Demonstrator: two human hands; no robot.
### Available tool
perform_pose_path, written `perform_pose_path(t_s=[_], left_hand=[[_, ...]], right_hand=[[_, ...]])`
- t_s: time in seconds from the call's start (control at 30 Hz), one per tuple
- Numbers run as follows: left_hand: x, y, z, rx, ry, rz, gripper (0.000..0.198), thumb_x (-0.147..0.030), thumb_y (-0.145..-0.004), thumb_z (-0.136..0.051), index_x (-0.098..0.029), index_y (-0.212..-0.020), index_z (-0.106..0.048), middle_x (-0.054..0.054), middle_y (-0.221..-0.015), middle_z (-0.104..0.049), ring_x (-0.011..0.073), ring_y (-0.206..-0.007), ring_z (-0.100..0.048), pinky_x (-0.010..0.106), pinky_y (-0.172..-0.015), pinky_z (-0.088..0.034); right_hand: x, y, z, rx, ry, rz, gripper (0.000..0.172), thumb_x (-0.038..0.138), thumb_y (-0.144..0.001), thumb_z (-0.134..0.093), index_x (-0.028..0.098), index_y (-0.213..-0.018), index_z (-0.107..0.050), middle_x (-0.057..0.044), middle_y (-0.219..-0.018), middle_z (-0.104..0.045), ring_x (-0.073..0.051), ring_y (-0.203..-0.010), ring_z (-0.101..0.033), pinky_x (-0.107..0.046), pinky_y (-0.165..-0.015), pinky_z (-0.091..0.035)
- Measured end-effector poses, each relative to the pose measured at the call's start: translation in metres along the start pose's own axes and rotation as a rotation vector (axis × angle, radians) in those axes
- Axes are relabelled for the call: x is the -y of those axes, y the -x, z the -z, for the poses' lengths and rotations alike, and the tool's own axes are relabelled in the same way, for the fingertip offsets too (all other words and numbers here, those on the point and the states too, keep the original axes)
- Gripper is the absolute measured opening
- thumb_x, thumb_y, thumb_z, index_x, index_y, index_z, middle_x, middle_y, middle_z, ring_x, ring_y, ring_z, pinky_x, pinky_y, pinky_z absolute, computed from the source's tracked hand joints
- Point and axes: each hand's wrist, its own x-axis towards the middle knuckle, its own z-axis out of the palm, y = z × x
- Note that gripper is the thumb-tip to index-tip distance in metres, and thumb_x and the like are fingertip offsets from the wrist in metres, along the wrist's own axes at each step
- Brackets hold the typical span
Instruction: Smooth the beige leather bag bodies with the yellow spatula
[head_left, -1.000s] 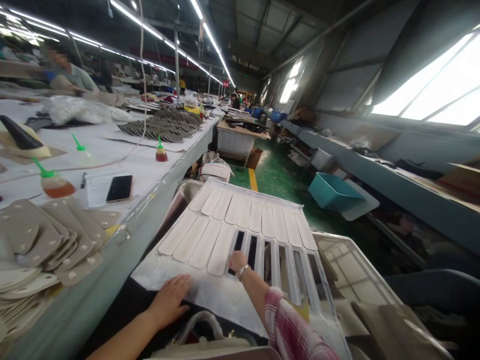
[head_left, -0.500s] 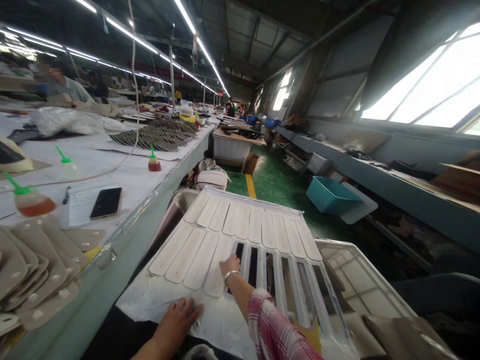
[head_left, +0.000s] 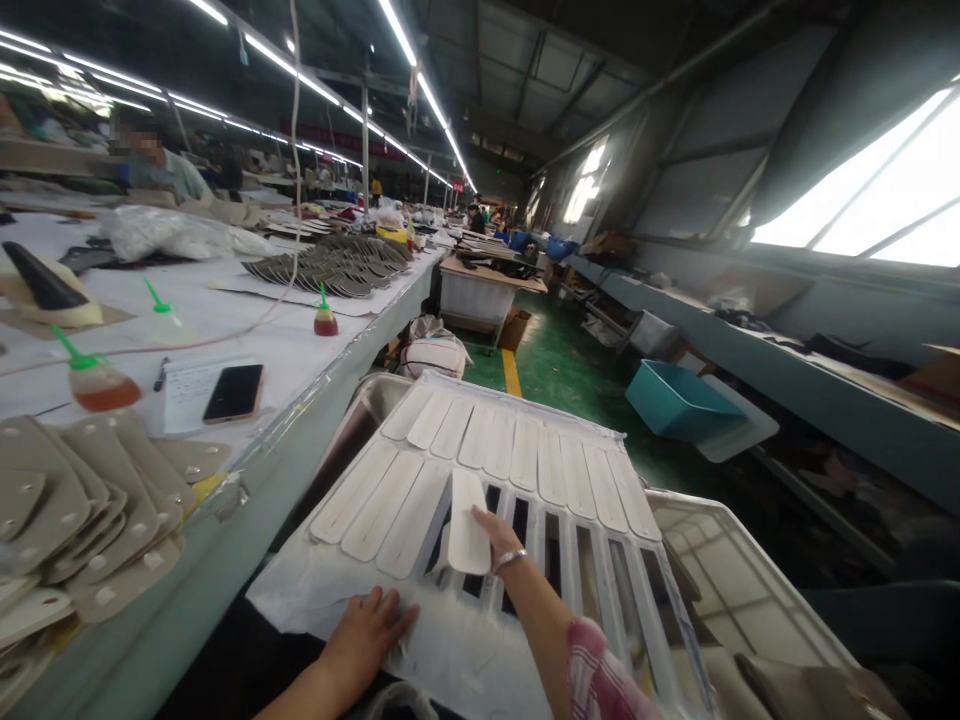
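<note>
A white die-cut sheet [head_left: 442, 650] lies on my lap over a tray, with two rows of long rounded cream strips [head_left: 525, 455] set in it and several dark empty slots [head_left: 551, 545]. My left hand [head_left: 371, 630] lies flat with fingers spread on the sheet's near edge. My right hand [head_left: 496, 535], with a bracelet at the wrist, pinches one cream strip [head_left: 466, 530] and holds it lifted above its slot.
A long white worktable [head_left: 247, 340] runs on my left with stacked tan pieces [head_left: 82, 510], a phone [head_left: 234, 392], glue bottles [head_left: 94, 380] and dark cut pieces [head_left: 330, 265]. A person sits at the far left. A teal bin [head_left: 675, 400] stands on the green floor; a shelf runs on the right.
My right hand has pulled one cream strip up out of the sheet, leaving a new dark slot. My left hand stays pressed on the sheet's near edge.
</note>
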Motion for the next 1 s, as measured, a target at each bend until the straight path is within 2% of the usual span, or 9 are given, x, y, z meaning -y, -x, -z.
perform_pose_path(t_s=[0.1,0.23,0.4,0.5,0.57,0.63,0.77,0.9,1.0], left_hand=[[-0.007,-0.003,0.007,-0.008,0.012,0.007,0.058,-0.01,-0.083,-0.043,-0.036,-0.134,-0.034,0.014,-0.126,-0.047,0.0365,-0.112,-0.043,0.054,-0.081,-0.038],[-0.01,-0.006,0.028,0.054,0.047,-0.011,0.05,-0.016,-0.079,-0.052,-0.031,-0.126,-0.047,0.015,-0.128,-0.046,0.0376,-0.116,-0.041,0.053,-0.083,-0.04],[0.012,0.005,0.069,0.116,0.443,0.037,0.089,-0.032,-0.056,-0.073,-0.021,-0.136,-0.034,0.013,-0.126,-0.052,0.0311,-0.114,-0.048,0.041,-0.094,-0.04],[0.031,0.024,0.121,-0.086,0.61,0.181,0.066,-0.044,-0.071,-0.06,-0.017,-0.129,-0.044,0.012,-0.124,-0.054,0.0278,-0.116,-0.047,0.04,-0.101,-0.034],[0.031,0.042,0.169,-0.327,0.565,0.164,0.071,-0.051,-0.074,-0.056,-0.015,-0.133,-0.038,0.014,-0.135,-0.042,0.0282,-0.124,-0.038,0.042,-0.105,-0.027],[0.014,0.061,0.22,-0.509,0.515,0.005,0.085,-0.055,-0.071,-0.058,-0.019,-0.14,-0.025,0.012,-0.142,-0.032,0.0275,-0.128,-0.03,0.041,-0.107,-0.025],[-0.052,0.092,0.287,-0.456,0.341,-0.27,0.104,-0.059,-0.055,-0.069,-0.017,-0.139,-0.026,0.014,-0.141,-0.032,0.0321,-0.127,-0.031,0.043,-0.106,-0.027],[-0.107,0.115,0.297,-0.471,0.036,-0.247,0.065,-0.022,-0.079,-0.05,-0.005,-0.137,-0.028,0.02,-0.138,-0.037,0.0332,-0.124,-0.036,0.046,-0.097,-0.035],[-0.127,0.136,0.297,-0.491,-0.181,-0.239,0.047,-0.011,-0.083,-0.035,0.002,-0.128,-0.04,0.028,-0.132,-0.04,0.0369,-0.116,-0.044,0.047,-0.084,-0.042]], right_hand=[[-0.005,0.018,-0.001,0.058,0.026,0.011,0.029,0.037,-0.065,-0.071,0.013,-0.076,-0.06,-0.006,-0.068,-0.065,-0.021,-0.065,-0.062,-0.037,-0.066,-0.049],[-0.002,0.038,-0.035,0.174,0.071,0.082,0.032,0.031,-0.052,-0.079,0.013,-0.072,-0.063,-0.002,-0.06,-0.063,-0.021,-0.061,-0.061,-0.032,-0.063,-0.047],[0.053,0.073,-0.03,0.174,0.023,0.221,0.039,0.049,-0.062,-0.07,0.016,-0.082,-0.065,-0.003,-0.068,-0.065,-0.017,-0.061,-0.06,-0.028,-0.059,-0.047],[0.086,0.113,-0.007,0.149,-0.016,0.267,0.047,0.057,-0.061,-0.068,0.014,-0.081,-0.065,-0.005,-0.068,-0.065,-0.017,-0.058,-0.06,-0.028,-0.058,-0.048],[0.097,0.144,-0.003,0.12,-0.048,0.269,0.048,0.055,-0.06,-0.07,0.012,-0.08,-0.065,-0.006,-0.066,-0.065,-0.016,-0.056,-0.059,-0.027,-0.055,-0.048],[0.101,0.174,-0.013,0.08,-0.068,0.277,0.043,0.051,-0.061,-0.071,0.012,-0.078,-0.065,-0.005,-0.063,-0.064,-0.014,-0.052,-0.058,-0.025,-0.05,-0.046],[0.098,0.229,-0.048,0.118,-0.049,0.366,0.04,0.05,-0.063,-0.07,0.012,-0.075,-0.064,-0.003,-0.06,-0.062,-0.013,-0.051,-0.056,-0.023,-0.049,-0.044],[0.094,0.269,-0.059,0.128,0.085,0.468,0.051,0.058,-0.068,-0.061,0.009,-0.084,-0.063,-0.005,-0.066,-0.062,-0.014,-0.056,-0.056,-0.024,-0.052,-0.045],[0.093,0.29,-0.053,0.001,0.311,0.543,0.063,0.058,-0.068,-0.061,0.009,-0.107,-0.055,-0.005,-0.073,-0.062,-0.013,-0.057,-0.054,-0.022,-0.048,-0.042]])
